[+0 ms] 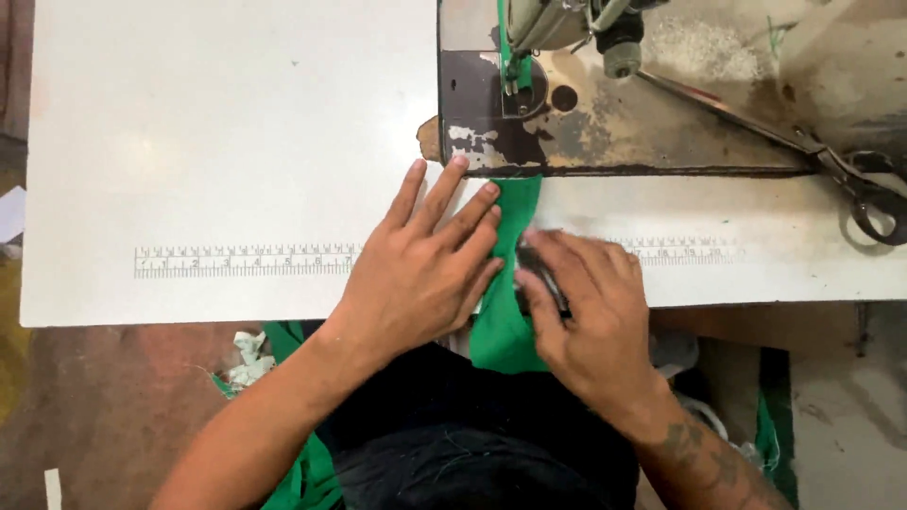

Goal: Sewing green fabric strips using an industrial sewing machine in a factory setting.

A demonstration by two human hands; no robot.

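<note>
A narrow strip of green fabric (511,236) runs from under the sewing machine's presser foot (519,83) down over the table's front edge into my lap. My left hand (425,269) lies flat with fingers spread, pressing on the strip's left side. My right hand (586,302) rests on the strip's right side, fingers curled around a small dark object (540,274) that is too hidden to identify. Both hands sit just in front of the machine bed (614,132).
The white table (217,142) has a printed ruler strip (246,261) along its front. Large scissors (850,179) lie at the right on the worn machine bed. More green fabric (307,472) and scraps lie on the floor by my knees.
</note>
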